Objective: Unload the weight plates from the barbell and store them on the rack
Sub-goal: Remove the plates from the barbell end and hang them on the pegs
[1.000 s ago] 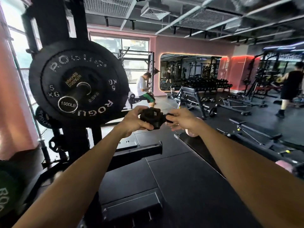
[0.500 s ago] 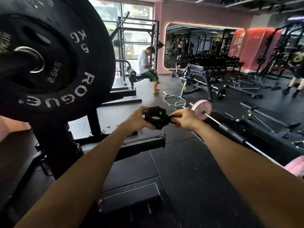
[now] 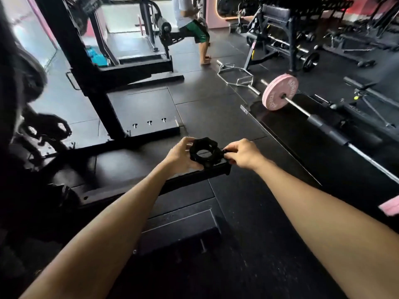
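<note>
One black barbell collar (image 3: 204, 152) sits between my two hands: left hand (image 3: 180, 157) cups its side, right hand (image 3: 243, 153) pinches its lever, above the rack's foot (image 3: 194, 175). One barbell (image 3: 319, 124) lies right on the floor, two pink plates (image 3: 280, 91) stacked on its far end. Open mat (image 3: 248, 212) lies between the rack and the bar.

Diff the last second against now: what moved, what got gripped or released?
The view tilted down: the black rack plates left the frame, and the barbell with its pink plates came into view. Nothing gripped or released. Both hands, left and right, still hold the black collar.
</note>
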A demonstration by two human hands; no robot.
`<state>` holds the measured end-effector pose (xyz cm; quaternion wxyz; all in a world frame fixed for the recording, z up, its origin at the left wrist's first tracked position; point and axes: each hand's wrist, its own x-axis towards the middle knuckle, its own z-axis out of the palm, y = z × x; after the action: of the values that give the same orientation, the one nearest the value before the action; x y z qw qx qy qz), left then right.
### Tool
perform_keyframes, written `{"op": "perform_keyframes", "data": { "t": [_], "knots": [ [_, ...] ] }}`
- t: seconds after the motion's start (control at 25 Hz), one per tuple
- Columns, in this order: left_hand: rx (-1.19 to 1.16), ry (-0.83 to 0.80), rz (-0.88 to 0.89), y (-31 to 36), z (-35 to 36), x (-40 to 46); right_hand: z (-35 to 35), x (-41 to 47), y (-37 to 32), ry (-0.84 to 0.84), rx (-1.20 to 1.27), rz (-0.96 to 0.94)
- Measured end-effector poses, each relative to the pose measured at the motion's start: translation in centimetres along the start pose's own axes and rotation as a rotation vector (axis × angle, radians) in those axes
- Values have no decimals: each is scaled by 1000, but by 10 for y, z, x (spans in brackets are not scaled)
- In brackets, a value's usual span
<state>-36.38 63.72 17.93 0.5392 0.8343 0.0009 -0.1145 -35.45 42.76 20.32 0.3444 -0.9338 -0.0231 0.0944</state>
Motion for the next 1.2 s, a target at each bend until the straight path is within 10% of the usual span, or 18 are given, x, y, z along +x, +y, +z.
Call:
{"op": "perform_keyframes", "data": {
  "t": [0.56, 1.2],
  "knots": [
    [179, -77, -195, -110, 37, 103, 79, 86, 65, -64, -75, 189],
    [400, 204, -65, -33, 22, 3, 34, -13, 13, 68, -139, 50]
  ]
}}
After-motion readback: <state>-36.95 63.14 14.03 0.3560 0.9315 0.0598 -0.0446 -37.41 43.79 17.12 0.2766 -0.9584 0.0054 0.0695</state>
